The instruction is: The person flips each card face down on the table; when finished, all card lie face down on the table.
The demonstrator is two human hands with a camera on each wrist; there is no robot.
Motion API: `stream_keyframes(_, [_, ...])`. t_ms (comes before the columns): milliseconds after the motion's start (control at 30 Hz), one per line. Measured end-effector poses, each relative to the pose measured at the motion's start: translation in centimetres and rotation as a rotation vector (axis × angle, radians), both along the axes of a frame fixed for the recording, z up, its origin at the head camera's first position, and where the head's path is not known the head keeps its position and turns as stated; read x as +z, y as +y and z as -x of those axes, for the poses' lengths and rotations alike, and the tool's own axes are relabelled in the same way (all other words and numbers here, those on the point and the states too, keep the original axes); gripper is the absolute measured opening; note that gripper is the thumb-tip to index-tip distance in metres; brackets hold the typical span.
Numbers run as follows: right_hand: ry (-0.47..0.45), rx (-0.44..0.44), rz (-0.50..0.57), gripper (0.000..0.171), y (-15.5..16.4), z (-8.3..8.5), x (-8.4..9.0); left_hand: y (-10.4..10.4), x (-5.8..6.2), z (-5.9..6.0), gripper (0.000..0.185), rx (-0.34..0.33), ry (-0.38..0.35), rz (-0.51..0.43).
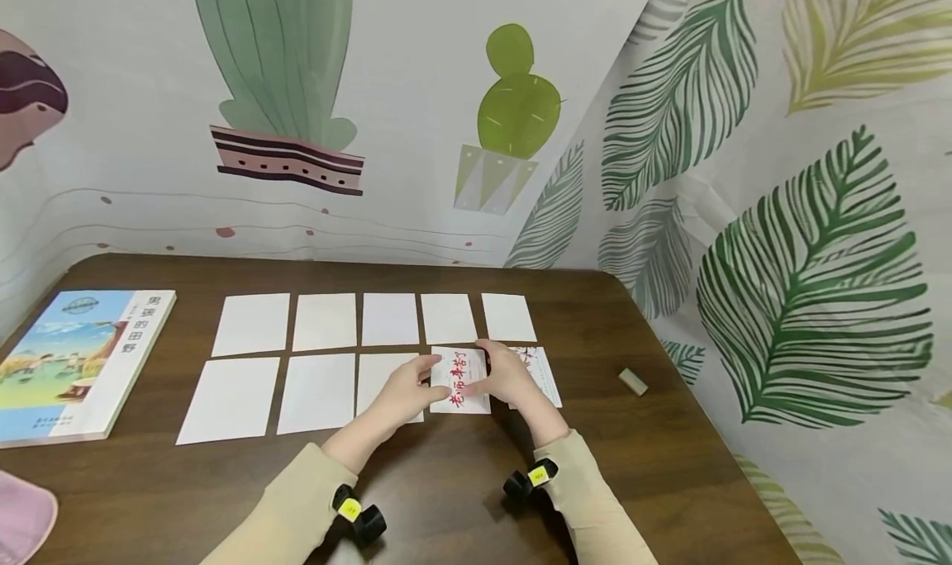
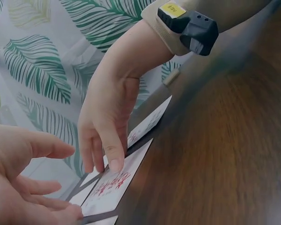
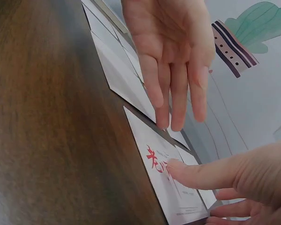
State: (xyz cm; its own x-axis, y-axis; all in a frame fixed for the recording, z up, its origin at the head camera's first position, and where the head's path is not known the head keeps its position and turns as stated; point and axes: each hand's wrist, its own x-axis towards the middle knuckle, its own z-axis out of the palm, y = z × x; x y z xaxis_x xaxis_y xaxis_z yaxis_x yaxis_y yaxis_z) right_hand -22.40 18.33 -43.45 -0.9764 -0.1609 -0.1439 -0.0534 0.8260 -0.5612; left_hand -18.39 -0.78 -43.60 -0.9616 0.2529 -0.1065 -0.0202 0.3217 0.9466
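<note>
A white card with red handwritten-style characters lies flat on the table, between my two hands. From its left side my left hand reaches in, fingers extended and thumb apart; the left wrist view shows its fingers near the card. My right hand comes over the right side. In the right wrist view its thumb lies over the card's printed face, while the other fingers are beside the edge. Partly beneath the right hand is another printed card with a branch pattern.
Blank white cards stand in two rows, including one at the back left and one at the front left. A book lies at the far left, above a pink item. A small eraser-like block sits right.
</note>
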Motion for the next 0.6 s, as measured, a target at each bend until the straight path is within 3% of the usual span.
stream_keyframes(167, [-0.014, 0.070, -0.068, 0.092, 0.1, 0.2, 0.5, 0.6, -0.1, 0.1, 0.062, 0.007, -0.013, 0.023])
stream_keyframes(400, [-0.015, 0.140, -0.182, 0.096, 0.2, 0.9, 0.9, 0.9, -0.2, 0.1, 0.061, 0.039, -0.034, -0.013])
stream_keyframes(600, [-0.009, 0.166, -0.208, 0.098, 0.2, 1.3, 0.9, 0.9, -0.4, 0.5, 0.063, 0.047, -0.034, -0.029])
